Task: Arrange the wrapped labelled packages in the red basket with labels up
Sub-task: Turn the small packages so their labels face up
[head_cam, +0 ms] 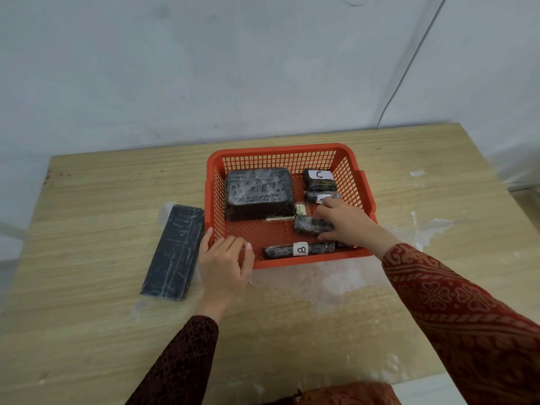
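Note:
The red basket [292,149] stands on the wooden table. Inside lie a large black wrapped package [258,192] with no label showing, a small package labelled C [319,179], a package [317,197] whose label is partly hidden by my fingers, and a long package labelled B [299,249] along the near wall. My right hand [346,222] reaches into the basket and grips a small black package [311,224]. My left hand [223,263] rests on the basket's near left corner. A long black wrapped package [174,252] lies on the table left of the basket.
A yellowish slip of paper [301,210] lies on the basket floor beside the large package. Clear plastic wrap [330,279] is spread on the table under and right of the basket. The wall stands close behind the table [117,182].

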A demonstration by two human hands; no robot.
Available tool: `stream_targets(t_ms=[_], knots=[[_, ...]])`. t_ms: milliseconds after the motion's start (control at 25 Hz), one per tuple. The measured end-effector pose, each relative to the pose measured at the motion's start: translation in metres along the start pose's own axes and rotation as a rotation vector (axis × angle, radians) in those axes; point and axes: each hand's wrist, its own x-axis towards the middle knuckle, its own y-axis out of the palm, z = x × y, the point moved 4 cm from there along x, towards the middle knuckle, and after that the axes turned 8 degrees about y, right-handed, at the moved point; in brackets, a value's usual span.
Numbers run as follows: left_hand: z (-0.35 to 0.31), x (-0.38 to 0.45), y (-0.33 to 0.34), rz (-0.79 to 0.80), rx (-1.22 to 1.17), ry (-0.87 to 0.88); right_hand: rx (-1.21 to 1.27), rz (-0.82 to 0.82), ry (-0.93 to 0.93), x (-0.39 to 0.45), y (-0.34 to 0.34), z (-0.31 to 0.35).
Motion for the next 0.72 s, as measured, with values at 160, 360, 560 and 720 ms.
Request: stream_targets(t_ms=[160, 360, 560, 720], knots=[[0.000, 0.001, 0.000, -0.004, 0.013, 0.000, -0.054, 0.047, 0.011, 0.009, 0.012, 0.005], [-0.001, 0.001, -0.002, -0.006, 0.019, 0.012, 0.231, 0.275, 0.039, 0.020, -0.002, -0.004], [-0.002, 0.001, -0.002, 0.002, 0.081, 0.063, 0.365, 0.306, 0.082, 0.026, -0.023, -0.018], [-0.003, 0.002, -0.002, 0.010, 0.091, 0.100, 0.318, 0.283, 0.079, 0.028, -0.021, -0.027]])
